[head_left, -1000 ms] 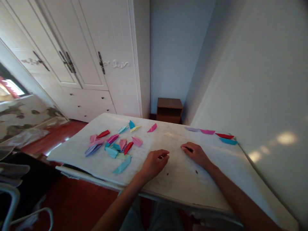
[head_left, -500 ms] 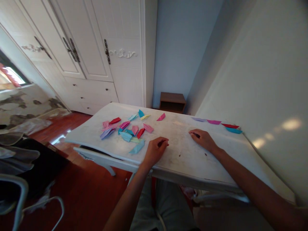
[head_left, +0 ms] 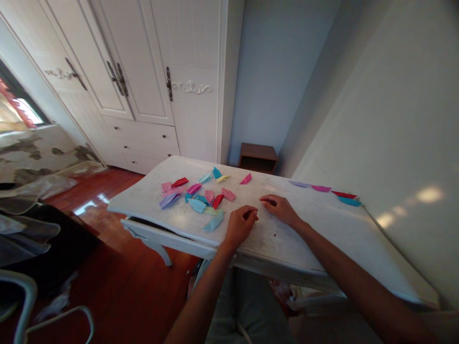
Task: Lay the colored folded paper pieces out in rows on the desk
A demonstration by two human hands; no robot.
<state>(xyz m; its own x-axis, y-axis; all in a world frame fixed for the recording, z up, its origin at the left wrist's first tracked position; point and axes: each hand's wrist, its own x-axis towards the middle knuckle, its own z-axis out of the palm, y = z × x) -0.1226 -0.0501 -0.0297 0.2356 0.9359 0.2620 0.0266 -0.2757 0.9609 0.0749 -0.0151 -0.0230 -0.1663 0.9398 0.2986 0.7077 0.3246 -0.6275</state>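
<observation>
My left hand (head_left: 242,223) rests at the table's front edge, its fingers loosely curled and nothing visible in them. My right hand (head_left: 280,209) hovers over or touches the tabletop just to its right, fingers bent and thumb apart, also without a visible object. Several folded paper boats lie in a loose group left of the hands. A light blue boat (head_left: 214,221) is nearest my left hand; a red boat (head_left: 217,201) and a pink boat (head_left: 228,194) lie behind it. One magenta boat (head_left: 245,178) sits alone, farther back.
Along the table's right back edge runs a row: a lavender boat (head_left: 300,184), a magenta one (head_left: 321,188), a red one (head_left: 343,195) and a blue one (head_left: 349,201). The white table (head_left: 315,234) has a slightly open drawer (head_left: 168,237). A brown box (head_left: 258,157) stands behind.
My right hand has moved left across the table, close to my left hand. The left hand keeps its curled pose. The view has shifted slightly; the boats appear unmoved.
</observation>
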